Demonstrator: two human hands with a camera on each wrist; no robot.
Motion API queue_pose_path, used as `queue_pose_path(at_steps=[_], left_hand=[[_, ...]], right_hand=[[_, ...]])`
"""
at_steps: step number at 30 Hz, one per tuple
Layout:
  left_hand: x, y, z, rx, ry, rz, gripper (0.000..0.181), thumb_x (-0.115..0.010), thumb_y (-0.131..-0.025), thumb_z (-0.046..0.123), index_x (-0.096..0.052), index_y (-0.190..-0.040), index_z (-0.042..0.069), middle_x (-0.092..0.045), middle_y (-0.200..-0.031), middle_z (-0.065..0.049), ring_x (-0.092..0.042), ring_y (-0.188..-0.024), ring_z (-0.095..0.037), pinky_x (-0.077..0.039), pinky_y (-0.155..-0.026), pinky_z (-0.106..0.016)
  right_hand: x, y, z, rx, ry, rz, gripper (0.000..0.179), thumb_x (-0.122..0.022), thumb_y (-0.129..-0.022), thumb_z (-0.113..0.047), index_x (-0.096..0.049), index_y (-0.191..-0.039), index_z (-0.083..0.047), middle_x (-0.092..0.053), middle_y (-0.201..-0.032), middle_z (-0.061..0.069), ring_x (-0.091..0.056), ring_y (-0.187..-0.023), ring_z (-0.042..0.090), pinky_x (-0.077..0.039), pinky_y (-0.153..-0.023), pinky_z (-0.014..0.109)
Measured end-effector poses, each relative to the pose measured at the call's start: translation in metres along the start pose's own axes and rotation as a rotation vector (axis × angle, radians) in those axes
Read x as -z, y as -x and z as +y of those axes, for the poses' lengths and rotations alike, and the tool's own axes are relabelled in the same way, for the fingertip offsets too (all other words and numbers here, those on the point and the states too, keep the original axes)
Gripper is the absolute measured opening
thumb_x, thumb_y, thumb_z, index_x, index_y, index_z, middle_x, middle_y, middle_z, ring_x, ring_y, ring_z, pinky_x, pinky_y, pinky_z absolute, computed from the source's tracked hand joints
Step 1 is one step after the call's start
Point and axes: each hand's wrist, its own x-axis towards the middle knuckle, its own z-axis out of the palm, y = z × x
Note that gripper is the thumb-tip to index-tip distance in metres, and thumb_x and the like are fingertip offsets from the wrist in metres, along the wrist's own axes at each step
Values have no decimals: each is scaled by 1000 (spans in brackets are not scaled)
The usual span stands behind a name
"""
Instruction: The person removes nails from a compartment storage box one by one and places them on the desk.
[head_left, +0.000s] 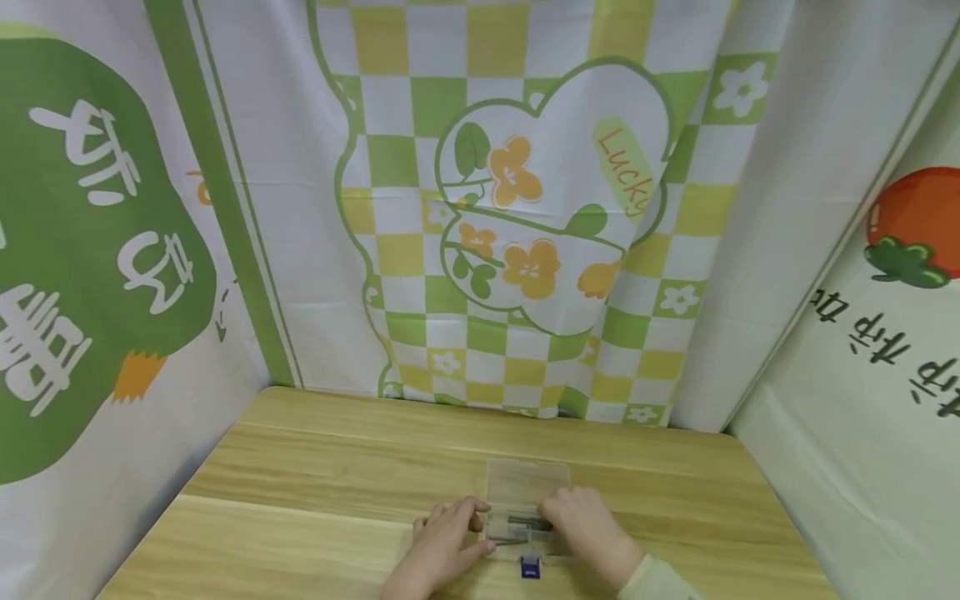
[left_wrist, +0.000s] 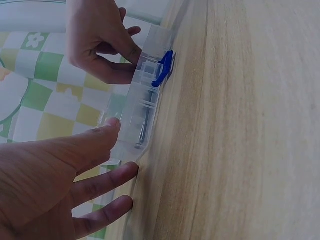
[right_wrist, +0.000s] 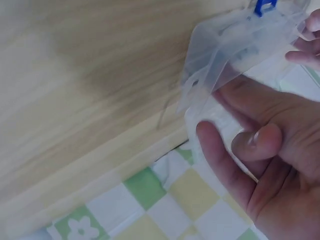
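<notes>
Plastic transparent box (head_left: 521,500) lies at lower centre, beside left hand (head_left: 442,547), fingers released, and partly under right hand (head_left: 588,527), its grasp unclear.

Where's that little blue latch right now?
In the head view, the blue latch is on the near side of the clear plastic box, low and just right of centre, between the left hand and right hand.

Clear box (head_left: 528,481), blue latch (head_left: 530,568); wood-grained tabletop (head_left: 300,467); green-yellow-white checked cloth (head_left: 525,225)
</notes>
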Motion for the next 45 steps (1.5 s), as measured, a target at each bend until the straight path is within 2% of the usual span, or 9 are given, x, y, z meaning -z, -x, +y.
queue_pose_path(at_steps=[5,14,19,28,36,40,45], left_hand=[[0,0,0,7,2,-8,47,-78,-96,37,-62,-135,19,-68,-109,9,-50,-97,-14,-35,-87,-50],[0,0,-1,-2,-13,-6,47,-78,-96,39,-61,-135,18,-68,-109,11,-49,-95,-13,-35,-85,-48],[-1,-1,-3,-10,-18,-4,47,-78,-96,38,-61,-135,19,-68,-109,11,-48,-94,-12,-34,-83,-45],[1,0,-3,-8,-5,-6,47,-78,-95,37,-61,-133,17,-69,-109,8,-50,-95,-14,-36,-85,-49],[-12,-3,-17,-33,8,12,46,-76,-96,43,-60,-133,21,-66,-107,15,-46,-93,-10,-32,-81,-43],[-8,-1,-13,-46,2,16,47,-75,-97,44,-61,-134,19,-68,-109,10,-47,-94,-12,-32,-81,-43],[-2,0,-7,-20,-5,-4,47,-77,-96,40,-61,-135,18,-69,-110,8,-48,-96,-14,-34,-83,-46]], right_hand=[[4,-3,6,79,-29,-73,27,-84,-70,-1,-66,-70,-21,-63,-65,-8,-52,-54,10,-41,-46,28],[10,-11,7,136,-52,-128,21,-86,-78,-8,-70,-73,-20,-64,-66,-9,-50,-55,5,-41,-49,24],[11,-12,9,138,-64,-148,20,-85,-79,-8,-70,-74,-20,-65,-68,-9,-50,-57,3,-42,-51,22],[10,-14,8,141,-73,-167,28,-82,-80,-4,-63,-70,-21,-61,-66,-11,-47,-55,4,-41,-49,24],[10,-13,9,94,-145,-206,30,-82,-79,-1,-61,-68,-19,-59,-64,-10,-46,-55,4,-40,-49,25],[11,-12,8,83,-133,-193,28,-83,-81,-3,-64,-68,-19,-60,-63,-9,-46,-54,4,-41,-49,24],[11,-12,6,86,-94,-164,25,-84,-81,-6,-69,-67,-20,-60,-60,-9,-42,-52,3,-39,-47,23]])
